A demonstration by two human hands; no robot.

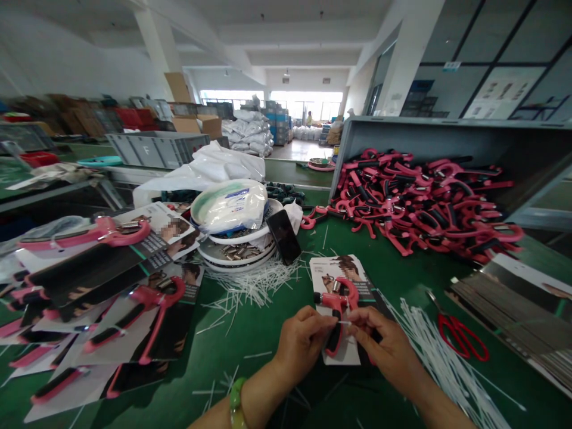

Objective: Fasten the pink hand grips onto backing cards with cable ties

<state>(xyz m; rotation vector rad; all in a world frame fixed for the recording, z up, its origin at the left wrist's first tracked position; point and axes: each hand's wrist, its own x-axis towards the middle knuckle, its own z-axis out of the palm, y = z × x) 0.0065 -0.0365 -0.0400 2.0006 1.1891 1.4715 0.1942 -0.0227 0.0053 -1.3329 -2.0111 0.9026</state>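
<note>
A pink hand grip with black handles [351,290] lies on a printed card [320,269] on the green table. My left hand [304,339], below a green bracelet, pinches one end of a thin white cable tie [343,322] at the grip's left handle. My right hand [379,336] has its thumb and fingers closed on the tie's other end, over the right handle. The tie crosses the handles between both hands. Part of the right handle is hidden behind my right fingers.
Carded pink grips [134,316] are piled at left. A grey crate [447,122] spills pink grips [415,196] at back right. White ties [429,345], red scissors [460,336] and stacked cards [513,316] lie at right. A phone [284,237] leans on stacked bowls [236,262].
</note>
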